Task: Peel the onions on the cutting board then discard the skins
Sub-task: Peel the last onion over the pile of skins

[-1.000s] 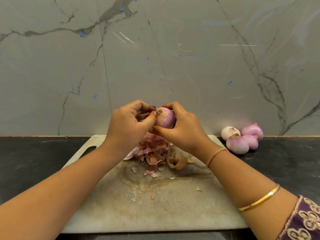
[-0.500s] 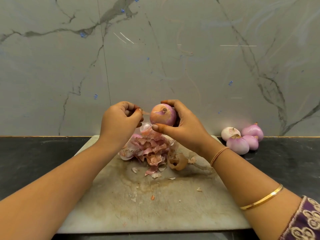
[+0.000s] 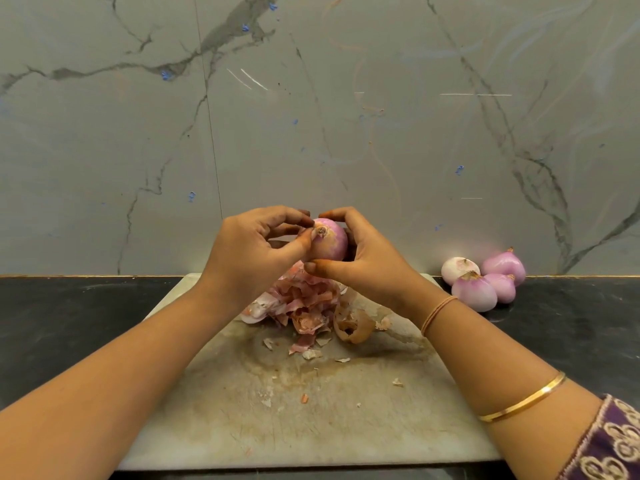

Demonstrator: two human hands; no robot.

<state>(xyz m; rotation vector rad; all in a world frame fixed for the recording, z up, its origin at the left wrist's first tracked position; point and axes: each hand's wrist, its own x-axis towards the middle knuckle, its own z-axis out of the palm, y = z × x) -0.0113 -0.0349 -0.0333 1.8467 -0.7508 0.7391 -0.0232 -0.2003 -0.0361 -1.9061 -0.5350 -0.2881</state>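
Onion point(image 3: 329, 240) was held above the cutting board point(image 3: 311, 427), right hand point(image 3: 367, 268) fingers clamped round it. Left hand point(image 3: 249, 254), apart half a second ago, had returned, fingers pinching at the root end, probably for the last scraps. Skins pile point(image 3: 304, 306) lay underneath, not yet discarded.

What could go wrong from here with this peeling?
1. The right hand holds the onion in the air while the left hand picks at its end; a hard tug might drop it.
2. The skin pile sits toward the far edge of the cutting board; scraps might spill onto the counter.
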